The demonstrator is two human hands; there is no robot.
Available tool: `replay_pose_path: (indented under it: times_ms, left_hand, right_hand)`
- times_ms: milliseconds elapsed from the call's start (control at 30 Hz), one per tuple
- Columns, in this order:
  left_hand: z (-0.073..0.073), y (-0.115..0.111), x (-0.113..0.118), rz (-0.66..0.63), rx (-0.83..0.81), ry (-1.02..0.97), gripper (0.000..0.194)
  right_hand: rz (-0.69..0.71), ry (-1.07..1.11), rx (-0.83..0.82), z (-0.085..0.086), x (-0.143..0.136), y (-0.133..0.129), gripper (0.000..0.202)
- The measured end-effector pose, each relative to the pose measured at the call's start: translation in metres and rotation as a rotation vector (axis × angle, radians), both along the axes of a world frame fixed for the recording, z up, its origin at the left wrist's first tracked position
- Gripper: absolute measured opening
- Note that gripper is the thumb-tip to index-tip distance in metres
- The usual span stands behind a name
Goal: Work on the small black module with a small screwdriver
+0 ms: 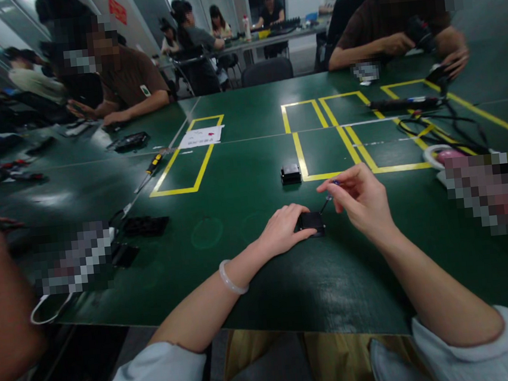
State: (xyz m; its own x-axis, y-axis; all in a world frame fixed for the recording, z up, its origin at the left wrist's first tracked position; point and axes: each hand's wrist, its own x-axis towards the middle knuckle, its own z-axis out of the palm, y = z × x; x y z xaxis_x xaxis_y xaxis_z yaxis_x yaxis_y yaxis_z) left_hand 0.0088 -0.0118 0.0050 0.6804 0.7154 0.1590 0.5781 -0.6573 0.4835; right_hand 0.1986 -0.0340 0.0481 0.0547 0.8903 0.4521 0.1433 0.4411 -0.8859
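Note:
Under the fingers of my left hand [282, 229] is a small black box-like part [313, 223], gripped between thumb and fingers and resting on the green table [264, 297]. My right hand [365, 201] pinches a thin small screwdriver [326, 203], whose handle end shows bluish between the fingertips. Its shaft slants down to the right edge of the black part; whether the tip touches is too small to tell. Just beyond my hands a second small black block [291, 174] stands on the table.
Yellow tape outlines [304, 155] mark the tabletop. Leftward lie a yellow-black screwdriver [154, 163], black pieces [145, 226] and a power strip [80, 255]. Black cables [455, 129] and a blurred pinkish item [496, 185] are on the right. Co-workers sit opposite; one arm [4, 304] reaches in at left.

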Motion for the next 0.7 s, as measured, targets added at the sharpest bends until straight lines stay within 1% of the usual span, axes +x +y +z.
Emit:
replay_pose_path:
  times_ms: [267,533,700]
  left_hand:
    - [0.0,-0.001,0.0002,-0.003,-0.013,-0.007,0.038]
    - [-0.0013,-0.0007,0.0006,-0.004,0.013,-0.008,0.041]
    - [-0.0021,-0.0002,0.0005,-0.004,0.01,-0.007,0.04]
  right_hand:
    - [0.002,-0.056,-0.007,-0.0019,0.0038,-0.0009,0.018]
    - [0.08,-0.051,-0.031,-0.0025,0.0042,-0.0024,0.018]
    - [0.093,-0.03,-0.038,-0.0043,0.0056,-0.0016,0.019]
